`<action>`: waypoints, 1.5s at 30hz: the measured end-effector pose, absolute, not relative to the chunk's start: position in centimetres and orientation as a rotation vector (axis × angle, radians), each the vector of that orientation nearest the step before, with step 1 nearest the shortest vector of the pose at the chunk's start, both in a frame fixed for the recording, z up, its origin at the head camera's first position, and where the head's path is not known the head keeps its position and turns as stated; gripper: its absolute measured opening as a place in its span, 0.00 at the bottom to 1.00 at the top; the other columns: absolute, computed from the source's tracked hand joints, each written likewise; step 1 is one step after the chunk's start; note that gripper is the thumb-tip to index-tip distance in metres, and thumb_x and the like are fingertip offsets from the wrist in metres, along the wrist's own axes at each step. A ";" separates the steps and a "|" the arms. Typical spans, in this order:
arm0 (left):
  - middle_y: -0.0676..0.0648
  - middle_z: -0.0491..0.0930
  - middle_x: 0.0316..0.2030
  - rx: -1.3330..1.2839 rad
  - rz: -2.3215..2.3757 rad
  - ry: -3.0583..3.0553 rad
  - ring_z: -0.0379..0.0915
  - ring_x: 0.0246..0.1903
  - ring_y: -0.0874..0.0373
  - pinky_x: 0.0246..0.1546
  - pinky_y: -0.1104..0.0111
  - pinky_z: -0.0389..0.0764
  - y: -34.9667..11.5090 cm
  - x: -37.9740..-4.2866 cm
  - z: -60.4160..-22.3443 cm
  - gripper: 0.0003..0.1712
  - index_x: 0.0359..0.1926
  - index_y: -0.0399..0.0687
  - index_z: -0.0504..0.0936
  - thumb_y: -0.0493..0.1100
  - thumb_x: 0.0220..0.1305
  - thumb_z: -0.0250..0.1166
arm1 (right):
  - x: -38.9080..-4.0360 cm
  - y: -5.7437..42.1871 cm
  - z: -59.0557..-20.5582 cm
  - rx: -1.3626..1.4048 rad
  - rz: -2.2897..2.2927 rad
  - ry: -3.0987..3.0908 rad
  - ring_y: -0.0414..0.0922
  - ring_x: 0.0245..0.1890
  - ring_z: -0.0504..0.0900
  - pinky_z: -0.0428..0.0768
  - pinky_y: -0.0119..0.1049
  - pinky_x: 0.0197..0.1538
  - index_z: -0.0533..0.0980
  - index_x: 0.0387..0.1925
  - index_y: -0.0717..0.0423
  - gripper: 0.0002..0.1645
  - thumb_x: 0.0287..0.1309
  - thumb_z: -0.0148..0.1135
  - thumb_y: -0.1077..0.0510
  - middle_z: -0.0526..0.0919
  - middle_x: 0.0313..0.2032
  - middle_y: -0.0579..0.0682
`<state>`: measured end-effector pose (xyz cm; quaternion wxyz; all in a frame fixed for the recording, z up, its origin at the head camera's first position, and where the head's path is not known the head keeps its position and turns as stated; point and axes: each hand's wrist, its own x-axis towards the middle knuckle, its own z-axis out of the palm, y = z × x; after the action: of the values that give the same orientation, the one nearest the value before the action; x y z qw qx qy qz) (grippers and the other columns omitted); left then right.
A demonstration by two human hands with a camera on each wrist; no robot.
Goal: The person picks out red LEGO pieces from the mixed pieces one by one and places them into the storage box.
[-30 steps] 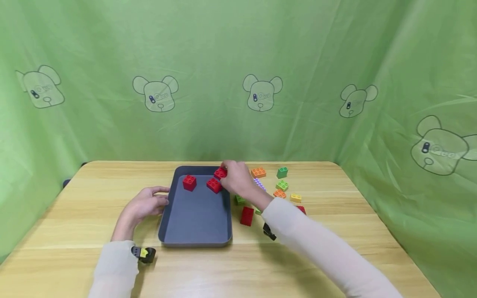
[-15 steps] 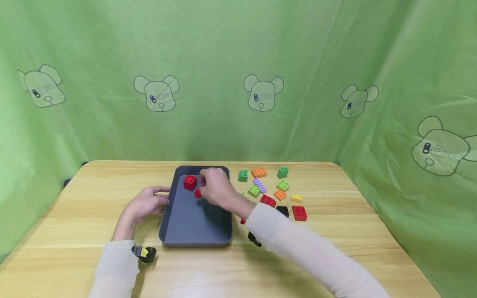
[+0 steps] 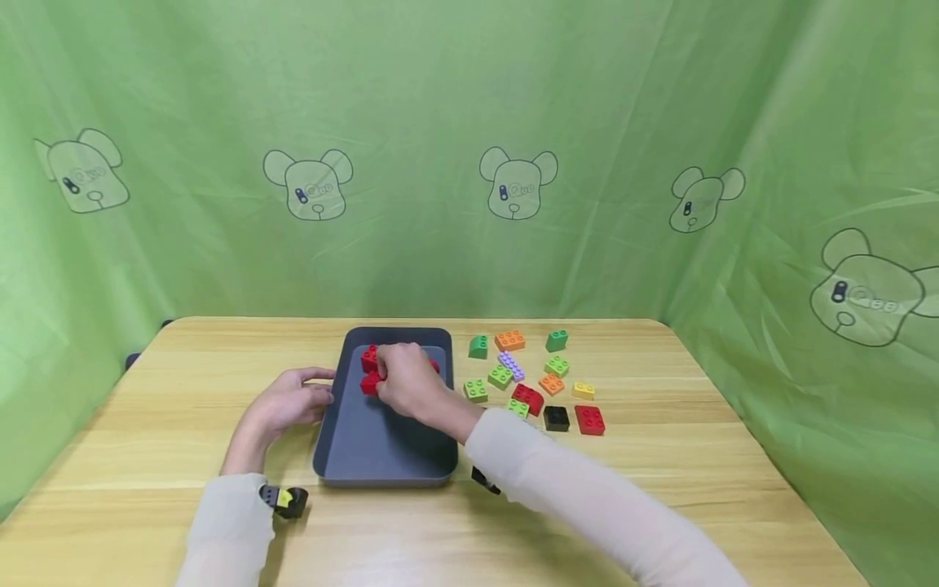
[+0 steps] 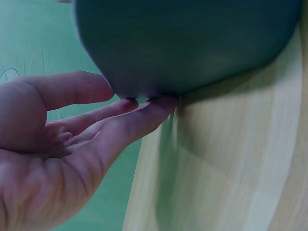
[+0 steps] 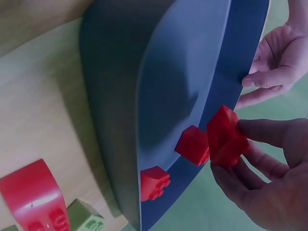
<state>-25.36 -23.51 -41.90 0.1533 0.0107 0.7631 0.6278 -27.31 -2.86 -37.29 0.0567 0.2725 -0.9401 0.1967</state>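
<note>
My right hand (image 3: 411, 379) reaches over the dark grey tray (image 3: 381, 456) and pinches a red toy brick (image 5: 224, 139) between thumb and fingers. That brick is close to the tray's left wall, in front of another red brick (image 3: 368, 355) near the back left. In the right wrist view, two more red bricks lie inside the tray, one partly cut off by the near wall (image 5: 154, 183). My left hand (image 3: 289, 399) is beside the tray's left wall, fingers extended; in the left wrist view its thumb and fingertips (image 4: 166, 102) touch the outer wall.
Loose toy bricks lie right of the tray on the wooden table (image 3: 631, 505): a black one (image 3: 556, 418), a purple one (image 3: 511, 365), a yellow one (image 3: 583, 390), and several orange (image 3: 509, 340), green and red (image 3: 590, 420) ones. A green curtain (image 3: 411, 244) hangs behind.
My right hand has moved left from the tray's back right, carrying a red brick toward the left wall. More loose bricks have come into view on the right. The left hand stays put.
</note>
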 end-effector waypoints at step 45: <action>0.24 0.66 0.60 0.036 1.787 2.191 0.69 0.58 0.36 0.54 0.57 0.78 -23.6 -25.3 -41.7 0.30 0.68 0.27 0.55 0.29 0.66 0.49 | -28.0 -5.8 -40.1 0.613 0.649 -3.096 0.42 0.25 0.74 0.73 0.27 0.22 0.76 0.43 0.55 0.18 0.48 0.67 0.66 0.75 0.25 0.47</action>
<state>-25.31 -23.58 -41.69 0.1565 0.0124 0.7653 0.6242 -27.96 -5.79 -40.05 -0.0401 0.1902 -0.9600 0.2013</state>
